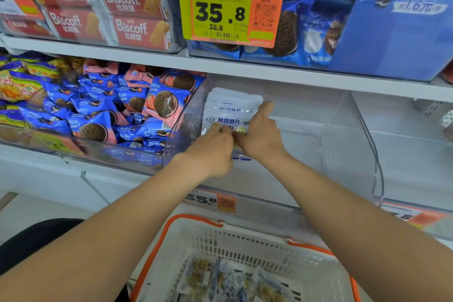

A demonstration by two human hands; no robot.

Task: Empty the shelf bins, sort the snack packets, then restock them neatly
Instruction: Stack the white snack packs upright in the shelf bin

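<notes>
A stack of white snack packets with blue lettering stands upright against the left wall of a clear plastic bin on the middle shelf. My left hand grips the lower edge of the front packet. My right hand holds the stack's right side, thumb raised along its edge. Below, a white basket with orange handles holds several clear snack packets.
To the left, a clear bin is heaped with blue and pink cookie packets. Another clear bin stands to the right. The upper shelf carries red Biscoff packs, blue cookie packs and a yellow-orange price tag.
</notes>
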